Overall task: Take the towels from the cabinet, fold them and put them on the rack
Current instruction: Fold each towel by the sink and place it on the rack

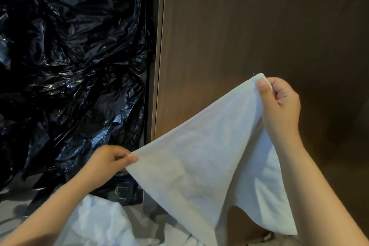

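Towel (199,166): white, held up in the air in front of the brown wood panel (259,26), stretched on a slant between both hands. Its lower part hangs free and droops toward a heap of white cloth (95,223) at the bottom of the view. Crumpled black plastic sheeting (69,66) fills the left side. No rack in view.

Risks, judged from this pose, largest first:
1. Crooked fold. The held edge runs steeply, the right corner well above the left. If the corners are brought together without levelling, the edges likely will not meet.
2. Snagging. The loose lower part hangs close to the heap below; a drop of either hand could let it drag in and tangle with the other cloth.
3. Slipped corner. Each hold takes only a small bit of cloth, so a sharp tug to pull the towel taut could free one corner.

Hand pose:
- Right hand (279,102): raised, forearm rising from the lower right. It grasps the upper corner, thumb flat on the near face, fingers curled behind; a tip of cloth shows above the thumb.
- Left hand (111,158): low, forearm entering from the lower left. It pinches the lower corner between thumb and curled forefinger, just in front of the plastic
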The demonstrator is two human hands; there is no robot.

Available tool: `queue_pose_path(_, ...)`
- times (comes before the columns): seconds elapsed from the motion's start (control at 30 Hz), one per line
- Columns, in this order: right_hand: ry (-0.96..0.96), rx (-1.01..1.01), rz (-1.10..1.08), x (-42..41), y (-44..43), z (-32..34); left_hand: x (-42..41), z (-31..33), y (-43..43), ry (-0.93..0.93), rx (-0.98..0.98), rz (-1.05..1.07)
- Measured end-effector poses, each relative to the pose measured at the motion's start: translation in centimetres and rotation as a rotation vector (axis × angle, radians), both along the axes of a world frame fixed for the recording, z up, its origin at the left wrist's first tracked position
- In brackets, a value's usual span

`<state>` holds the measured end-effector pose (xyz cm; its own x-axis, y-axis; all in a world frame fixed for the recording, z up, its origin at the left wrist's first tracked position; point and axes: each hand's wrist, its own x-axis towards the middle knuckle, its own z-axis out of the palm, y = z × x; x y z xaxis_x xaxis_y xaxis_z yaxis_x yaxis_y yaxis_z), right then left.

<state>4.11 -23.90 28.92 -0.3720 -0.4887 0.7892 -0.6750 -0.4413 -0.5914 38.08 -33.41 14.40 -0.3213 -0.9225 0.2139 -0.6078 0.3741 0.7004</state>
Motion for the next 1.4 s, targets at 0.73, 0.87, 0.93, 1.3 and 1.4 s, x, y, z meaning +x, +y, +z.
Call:
queue_pose_path(0.73, 0.173, -0.126, -0.434, -2.6, 0.6, -2.4, -0.7, 8.8, -0.3, 0.455, -0.548, 0.375)
queue_pose_path(0.87, 0.227, -0.117, -0.528, -2.7, 1.0, -3.3, -0.7, 8.9, 0.2, 0.468, -0.607, 0.368)
queue_pose_path(0.93, 0.215, -0.089, -0.503, -2.7, 0.9, -3.8, -0.7, 9.0, 0.4, 0.462, -0.602, 0.367)
queue_pose_path(1.3, 0.141, 0.144, -0.52, -3.3, -0.6, -2.6, -1.9, 11.8, -0.8, 0.853, -0.257, 0.351)
queue_pose_path(1.4, 0.126, 0.195, -0.479, -2.3, -0.7, -3.8, -2.8, 10.2, -0.6, 0.718, -0.2, 0.37)
